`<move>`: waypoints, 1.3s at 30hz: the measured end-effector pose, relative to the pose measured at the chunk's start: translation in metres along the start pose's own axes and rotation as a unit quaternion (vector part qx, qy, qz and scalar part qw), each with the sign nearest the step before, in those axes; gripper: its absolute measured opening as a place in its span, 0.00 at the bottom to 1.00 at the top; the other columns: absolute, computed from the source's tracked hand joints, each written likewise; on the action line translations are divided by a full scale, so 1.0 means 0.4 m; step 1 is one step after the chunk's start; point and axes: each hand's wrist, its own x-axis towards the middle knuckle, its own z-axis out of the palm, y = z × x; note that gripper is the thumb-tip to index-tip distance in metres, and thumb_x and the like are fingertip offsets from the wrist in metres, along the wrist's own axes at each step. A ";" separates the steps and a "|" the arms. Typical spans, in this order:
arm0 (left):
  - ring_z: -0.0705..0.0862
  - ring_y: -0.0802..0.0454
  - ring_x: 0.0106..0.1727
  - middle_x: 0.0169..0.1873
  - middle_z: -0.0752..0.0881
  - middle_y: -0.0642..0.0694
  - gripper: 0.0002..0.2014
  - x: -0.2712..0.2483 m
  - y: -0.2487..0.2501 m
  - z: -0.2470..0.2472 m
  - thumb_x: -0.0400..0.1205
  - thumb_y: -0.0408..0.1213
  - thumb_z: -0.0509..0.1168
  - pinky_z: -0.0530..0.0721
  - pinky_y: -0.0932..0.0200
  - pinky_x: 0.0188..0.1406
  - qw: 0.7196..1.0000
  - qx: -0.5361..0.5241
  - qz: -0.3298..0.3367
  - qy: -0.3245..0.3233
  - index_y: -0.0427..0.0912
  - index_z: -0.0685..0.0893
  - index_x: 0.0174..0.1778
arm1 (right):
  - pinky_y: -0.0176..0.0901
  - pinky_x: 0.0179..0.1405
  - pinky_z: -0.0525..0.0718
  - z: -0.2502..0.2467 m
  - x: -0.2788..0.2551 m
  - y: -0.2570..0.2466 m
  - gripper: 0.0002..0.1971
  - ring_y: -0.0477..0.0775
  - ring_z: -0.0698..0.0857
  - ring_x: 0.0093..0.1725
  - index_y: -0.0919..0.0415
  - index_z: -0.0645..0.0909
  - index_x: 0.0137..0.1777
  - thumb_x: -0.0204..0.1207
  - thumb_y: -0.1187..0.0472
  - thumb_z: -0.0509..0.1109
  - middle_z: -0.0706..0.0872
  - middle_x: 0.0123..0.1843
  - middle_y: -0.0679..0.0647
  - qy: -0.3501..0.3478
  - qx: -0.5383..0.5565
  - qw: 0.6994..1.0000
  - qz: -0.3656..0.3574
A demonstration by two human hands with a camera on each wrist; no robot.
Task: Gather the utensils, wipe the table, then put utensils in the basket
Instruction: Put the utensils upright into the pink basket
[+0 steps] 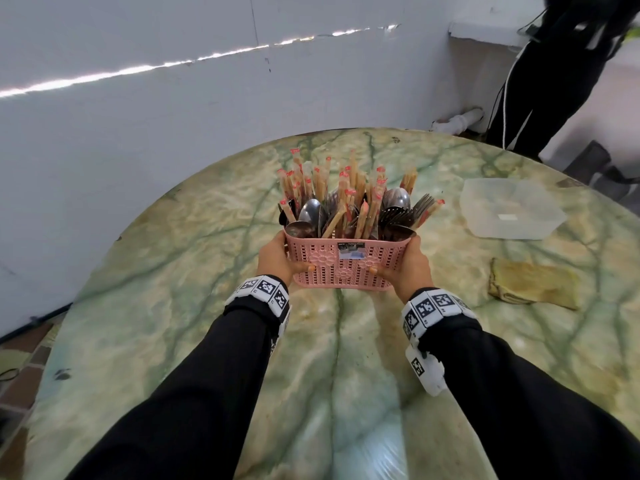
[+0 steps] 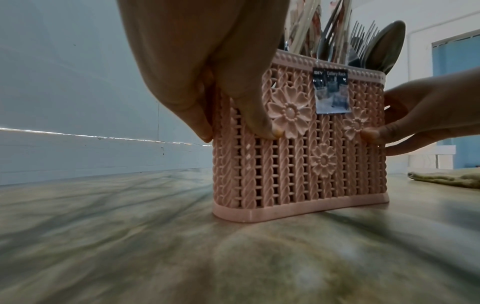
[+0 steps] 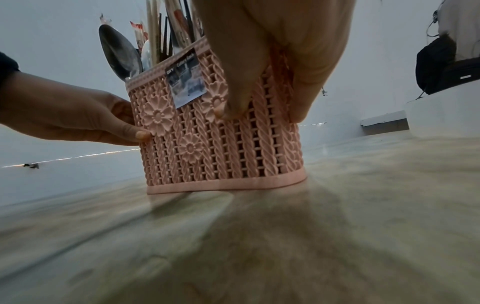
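I'm looking down on a round green-veined marble table point(image 1: 214, 258). The pink basket point(image 1: 325, 258) stands on it at centre, a clear plastic tub point(image 1: 512, 209) sits far right, and a folded yellowish cloth point(image 1: 533, 284) lies nearer, right.

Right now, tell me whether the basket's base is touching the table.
Touching. In the left wrist view the pink basket sits flat on the marble table, with no gap under its bottom rim.
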 end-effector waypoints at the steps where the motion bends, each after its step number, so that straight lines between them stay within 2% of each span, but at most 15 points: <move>1: 0.81 0.49 0.47 0.53 0.87 0.40 0.29 0.004 -0.001 0.002 0.62 0.25 0.80 0.80 0.55 0.54 1.000 0.001 0.001 0.002 0.35 0.79 0.59 | 0.41 0.51 0.76 0.000 0.006 0.000 0.31 0.60 0.82 0.60 0.68 0.65 0.64 0.66 0.68 0.78 0.83 0.60 0.61 -0.002 -0.006 1.000 0.001; 4: 0.82 0.49 0.49 0.54 0.87 0.39 0.30 0.009 -0.001 0.007 0.61 0.25 0.80 0.80 0.56 0.56 1.000 0.001 -0.001 0.003 0.35 0.79 0.59 | 0.43 0.52 0.76 -0.002 0.014 -0.003 0.32 0.60 0.82 0.61 0.68 0.64 0.65 0.66 0.68 0.79 0.83 0.61 0.61 -0.007 -0.016 1.000 0.010; 7: 0.84 0.45 0.55 0.54 0.87 0.39 0.30 0.010 0.002 0.006 0.61 0.25 0.80 0.80 0.54 0.58 1.000 0.001 0.000 0.001 0.35 0.79 0.60 | 0.42 0.52 0.76 -0.003 0.014 -0.007 0.32 0.60 0.81 0.61 0.68 0.64 0.65 0.66 0.69 0.78 0.82 0.61 0.61 -0.007 -0.019 1.000 0.020; 10: 0.85 0.44 0.55 0.54 0.87 0.39 0.31 0.010 0.004 0.005 0.61 0.25 0.80 0.81 0.54 0.57 1.000 0.008 -0.004 -0.007 0.35 0.79 0.60 | 0.42 0.52 0.76 -0.003 0.011 -0.010 0.32 0.60 0.81 0.61 0.67 0.64 0.65 0.66 0.69 0.78 0.82 0.61 0.61 -0.007 -0.019 0.999 0.033; 14: 0.85 0.44 0.56 0.55 0.87 0.40 0.31 0.009 0.009 0.001 0.62 0.25 0.80 0.82 0.53 0.58 1.000 0.009 -0.012 -0.022 0.36 0.78 0.61 | 0.48 0.58 0.79 -0.004 0.011 -0.021 0.32 0.61 0.81 0.63 0.67 0.63 0.65 0.67 0.67 0.78 0.82 0.62 0.61 -0.015 -0.040 0.998 0.052; 16: 0.84 0.44 0.59 0.58 0.86 0.40 0.32 0.003 0.007 -0.002 0.63 0.25 0.79 0.81 0.51 0.62 0.999 0.011 -0.018 -0.038 0.36 0.77 0.63 | 0.50 0.59 0.79 -0.012 0.009 -0.024 0.31 0.63 0.81 0.64 0.68 0.64 0.66 0.68 0.65 0.77 0.81 0.64 0.63 -0.036 -0.089 0.994 0.061; 19: 0.82 0.44 0.64 0.62 0.83 0.41 0.36 -0.030 0.008 -0.005 0.63 0.27 0.80 0.78 0.49 0.66 0.998 0.018 -0.020 -0.060 0.38 0.73 0.67 | 0.46 0.56 0.77 -0.024 -0.006 -0.012 0.25 0.64 0.80 0.64 0.68 0.67 0.69 0.75 0.65 0.70 0.80 0.66 0.64 -0.088 -0.189 0.975 0.079; 22: 0.78 0.43 0.68 0.66 0.80 0.41 0.45 -0.084 0.011 -0.002 0.66 0.29 0.79 0.74 0.54 0.66 0.993 0.067 -0.017 -0.100 0.39 0.62 0.76 | 0.50 0.66 0.76 -0.033 -0.030 0.012 0.19 0.64 0.77 0.68 0.68 0.69 0.70 0.79 0.68 0.57 0.76 0.70 0.65 -0.141 -0.272 0.948 0.085; 24: 0.76 0.43 0.70 0.70 0.77 0.41 0.47 -0.124 0.017 0.000 0.67 0.29 0.78 0.71 0.57 0.67 0.987 0.091 -0.010 -0.130 0.39 0.58 0.78 | 0.54 0.72 0.73 -0.040 -0.053 0.028 0.23 0.63 0.73 0.72 0.67 0.66 0.73 0.77 0.69 0.56 0.72 0.73 0.65 -0.168 -0.316 0.931 0.068; 27: 0.72 0.44 0.73 0.74 0.71 0.40 0.41 -0.183 0.037 0.003 0.70 0.33 0.77 0.67 0.59 0.70 0.976 0.149 0.019 -0.158 0.39 0.64 0.77 | 0.54 0.79 0.63 -0.057 -0.105 0.033 0.29 0.59 0.61 0.81 0.62 0.56 0.81 0.80 0.67 0.55 0.58 0.82 0.61 -0.189 -0.347 0.918 0.015; 29: 0.69 0.44 0.75 0.76 0.69 0.40 0.38 -0.226 0.061 0.009 0.72 0.37 0.75 0.65 0.58 0.73 0.966 0.189 0.029 -0.176 0.39 0.65 0.77 | 0.54 0.80 0.59 -0.076 -0.142 0.036 0.29 0.57 0.56 0.83 0.59 0.53 0.82 0.82 0.65 0.55 0.54 0.84 0.58 -0.192 -0.352 0.916 -0.019; 32: 0.70 0.43 0.75 0.75 0.71 0.39 0.35 -0.295 0.105 0.023 0.75 0.38 0.72 0.66 0.57 0.72 0.959 0.219 0.038 -0.174 0.39 0.67 0.76 | 0.53 0.81 0.58 -0.125 -0.191 0.044 0.28 0.55 0.56 0.83 0.59 0.53 0.82 0.82 0.65 0.55 0.53 0.84 0.56 -0.212 -0.355 0.909 -0.058; 35: 0.68 0.43 0.76 0.76 0.69 0.39 0.36 -0.369 0.148 0.042 0.75 0.36 0.72 0.65 0.55 0.74 0.956 0.243 0.044 -0.157 0.38 0.65 0.77 | 0.52 0.81 0.57 -0.190 -0.233 0.054 0.28 0.55 0.56 0.83 0.60 0.54 0.82 0.82 0.66 0.55 0.54 0.84 0.56 -0.230 -0.357 0.901 -0.086; 39: 0.66 0.44 0.78 0.78 0.66 0.41 0.37 -0.474 0.216 0.071 0.75 0.36 0.72 0.62 0.58 0.74 0.955 0.259 0.036 -0.143 0.38 0.63 0.79 | 0.49 0.81 0.57 -0.299 -0.289 0.069 0.28 0.56 0.56 0.82 0.61 0.52 0.82 0.83 0.63 0.56 0.54 0.84 0.58 -0.259 -0.367 0.886 -0.111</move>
